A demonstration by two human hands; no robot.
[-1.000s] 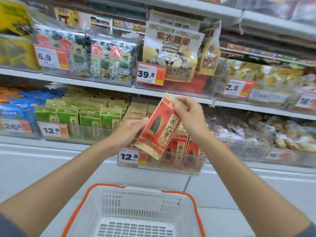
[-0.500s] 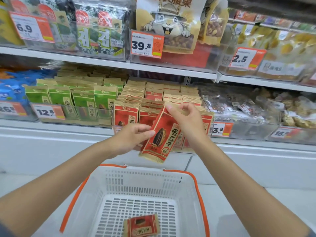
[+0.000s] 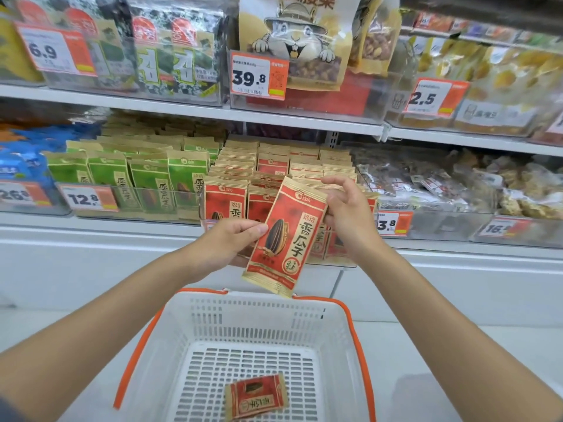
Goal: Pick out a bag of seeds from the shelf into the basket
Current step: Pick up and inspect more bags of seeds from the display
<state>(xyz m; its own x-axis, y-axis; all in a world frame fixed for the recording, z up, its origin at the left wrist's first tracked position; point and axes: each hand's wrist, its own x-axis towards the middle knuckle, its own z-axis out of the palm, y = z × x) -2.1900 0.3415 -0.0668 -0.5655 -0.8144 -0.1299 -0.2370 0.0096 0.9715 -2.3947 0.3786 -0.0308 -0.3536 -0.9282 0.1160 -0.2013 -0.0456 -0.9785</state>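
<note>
- Green seed packs [image 3: 131,181]: upright rows on the shelf [image 3: 100,222], at 9 o'clock of the hands. They face outward behind a clear lip so the labels can be read. They are not part of the pick.
- Left hand [image 3: 231,242]: at 9 o'clock of the bag of seeds [image 3: 286,236]. The thumb lies on the printed face and the fingers go behind, pinching the left edge. This grip probably steadies the bag and keeps its face turned to the viewer.
- Bag of seeds: held between both hands, clear of the shelf, at 12 o'clock of the basket [image 3: 259,312]. Its lower corner hangs just above the far rim. It is a flat red pouch with tan crimped ends, a striped dark sunflower seed printed at left and a column of large characters at right. The top tilts towards 1 o'clock.
- Red packs [image 3: 225,199]: the same pouch, ranked on the shelf directly behind the held bag.
- Right hand [image 3: 347,214]: at 2 o'clock of the bag. Curled fingers hold the upper right edge and the forefinger reaches out above it.
- Basket: white with orange handles, placed below the hands to catch a drop. A smaller red packet [image 3: 256,397] already lies on its floor at 6 o'clock.
</note>
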